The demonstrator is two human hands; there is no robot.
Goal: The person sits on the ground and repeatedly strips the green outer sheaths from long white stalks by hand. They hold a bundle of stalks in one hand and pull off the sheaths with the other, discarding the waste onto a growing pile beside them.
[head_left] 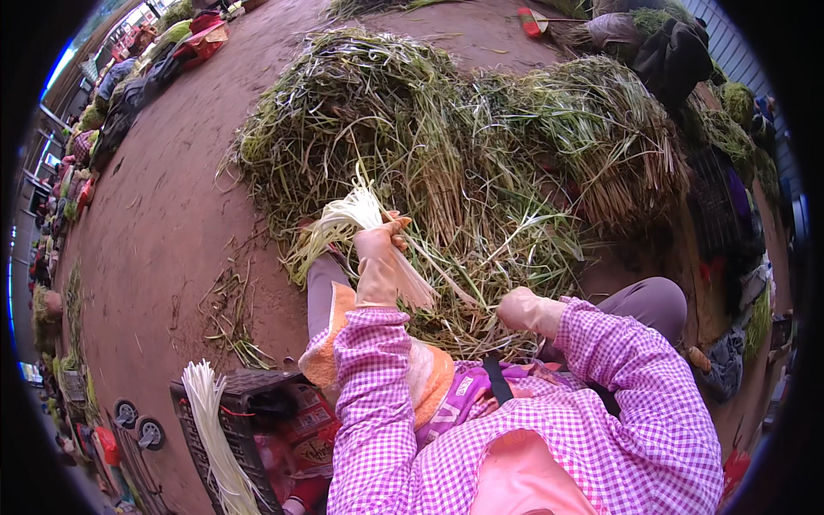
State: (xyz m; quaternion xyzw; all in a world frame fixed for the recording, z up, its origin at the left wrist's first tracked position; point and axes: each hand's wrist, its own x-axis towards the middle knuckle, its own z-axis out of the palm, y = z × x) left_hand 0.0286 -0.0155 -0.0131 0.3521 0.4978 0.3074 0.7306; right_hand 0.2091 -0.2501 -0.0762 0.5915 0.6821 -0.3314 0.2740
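My left hand, in a pale rubber glove, grips a bunch of pale green-white stalks that fans out up and to the left. My right hand, also gloved, is closed on thin strands that run toward the bunch from the big heap of green and straw-coloured stalks lying in front of me on the brown floor. My sleeves are pink checked cloth.
A dark crate at my lower left carries a bundle of cleaned white stalks on its rim. Loose scraps lie on the floor to the left. People and goods line the far left edge. A dark bundle sits at top right.
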